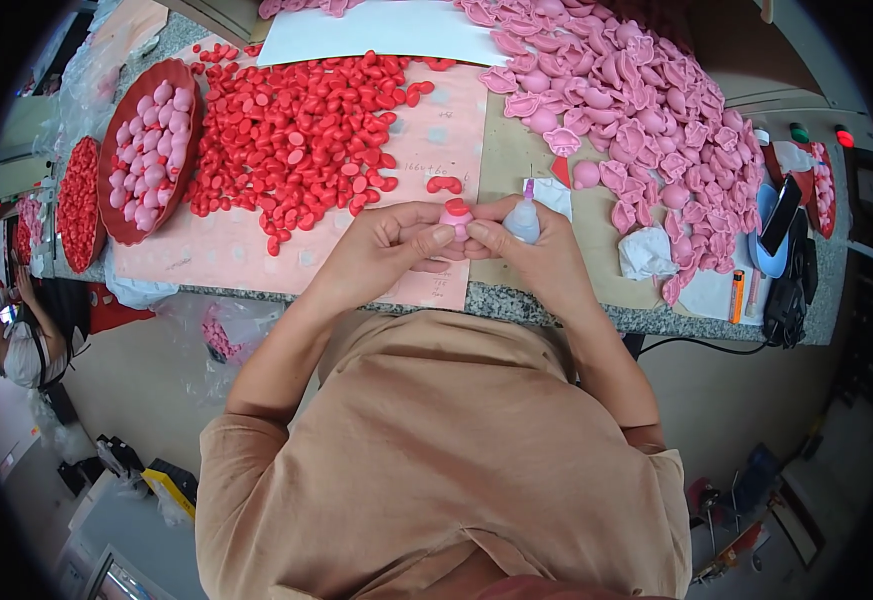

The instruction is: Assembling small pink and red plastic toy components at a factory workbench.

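Note:
Close to the table's front edge, my left hand (396,240) and my right hand (536,248) are closed at the fingertips around a small pink rounded piece (459,228). A red piece (455,207) sits on top of it. My right hand also grips a small translucent squeeze bottle (523,222) with a purple nozzle pointing up. Just beyond my fingers lies a loose curved red piece (445,185). Many red oval pieces (301,140) spread across pink paper to the left. Pink shell-like pieces and balls (646,110) are heaped to the right.
At the left stands a red scalloped tray (113,212) of pink pieces, beside another tray (80,255) of red ones. On the right lie crumpled white tissue (646,254), an orange marker (736,297), a phone (780,216) and a black cable. Another person (31,345) sits far left.

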`<action>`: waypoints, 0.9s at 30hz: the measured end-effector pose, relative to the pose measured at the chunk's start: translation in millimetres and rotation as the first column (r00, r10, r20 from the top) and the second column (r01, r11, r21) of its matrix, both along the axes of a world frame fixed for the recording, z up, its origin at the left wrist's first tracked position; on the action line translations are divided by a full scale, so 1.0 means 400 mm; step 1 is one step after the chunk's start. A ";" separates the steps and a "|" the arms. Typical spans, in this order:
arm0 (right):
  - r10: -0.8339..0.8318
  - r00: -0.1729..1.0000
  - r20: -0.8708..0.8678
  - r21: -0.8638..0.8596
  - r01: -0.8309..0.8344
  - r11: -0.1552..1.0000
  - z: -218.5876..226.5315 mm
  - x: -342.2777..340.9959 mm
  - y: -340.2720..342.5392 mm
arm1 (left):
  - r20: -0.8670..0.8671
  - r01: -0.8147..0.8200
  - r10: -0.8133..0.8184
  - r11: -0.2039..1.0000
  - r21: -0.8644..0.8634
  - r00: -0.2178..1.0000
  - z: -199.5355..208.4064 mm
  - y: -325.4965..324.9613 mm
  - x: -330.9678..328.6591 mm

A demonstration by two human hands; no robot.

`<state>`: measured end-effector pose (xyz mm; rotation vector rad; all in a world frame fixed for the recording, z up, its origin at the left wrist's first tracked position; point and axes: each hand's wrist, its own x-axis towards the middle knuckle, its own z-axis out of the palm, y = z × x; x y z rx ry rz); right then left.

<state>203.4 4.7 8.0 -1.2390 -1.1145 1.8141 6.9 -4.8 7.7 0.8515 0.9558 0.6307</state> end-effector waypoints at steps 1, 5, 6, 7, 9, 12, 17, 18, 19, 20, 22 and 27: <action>-0.004 1.000 -0.007 -0.001 0.004 1.000 -0.002 0.001 -0.001 | 0.002 -0.001 0.001 1.000 0.000 1.000 0.000 0.000 0.000; 0.001 1.000 -0.026 -0.014 -0.001 1.000 -0.001 0.002 -0.001 | 0.006 0.018 -0.018 1.000 0.025 1.000 0.004 -0.002 -0.002; 0.002 1.000 -0.023 -0.016 -0.003 1.000 -0.002 0.002 -0.003 | 0.011 0.026 -0.026 0.999 0.026 1.000 0.004 -0.003 -0.002; 0.004 1.000 -0.019 -0.017 -0.004 1.000 -0.001 0.002 -0.004 | 0.013 0.025 -0.025 0.999 0.024 1.000 0.005 -0.004 -0.003; 0.006 1.000 -0.013 -0.021 -0.007 1.000 -0.002 0.001 -0.007 | 0.008 0.021 -0.021 1.000 0.006 1.000 0.005 -0.007 -0.005; 0.011 1.000 0.006 -0.015 -0.011 1.000 -0.002 0.000 -0.006 | 0.045 0.033 -0.032 0.999 -0.005 0.998 0.003 -0.002 -0.007; 0.020 1.000 0.016 -0.022 -0.020 1.000 -0.004 -0.005 0.008 | 0.034 0.017 -0.017 1.000 -0.010 0.999 -0.004 0.008 -0.011; 0.023 1.000 0.014 -0.022 -0.023 0.999 -0.006 -0.006 0.012 | 0.037 0.010 -0.010 1.000 -0.006 0.999 -0.004 0.012 -0.012; 0.015 1.000 0.005 -0.018 -0.014 1.000 -0.009 -0.005 0.010 | 0.041 0.014 -0.014 1.000 -0.006 0.999 -0.003 0.013 -0.011; 0.005 1.000 -0.003 -0.011 -0.006 1.000 -0.007 -0.004 0.009 | 0.038 0.019 -0.018 1.000 -0.009 0.999 0.001 0.015 -0.010; 0.004 1.000 0.029 -0.005 -0.004 1.000 0.021 -0.006 0.000 | 0.051 0.043 -0.044 0.999 0.012 0.998 0.016 0.009 -0.012; 0.026 0.993 0.112 0.078 -0.035 0.996 -0.023 0.006 0.004 | -0.081 -0.025 0.027 0.999 0.034 0.996 -0.021 0.001 -0.005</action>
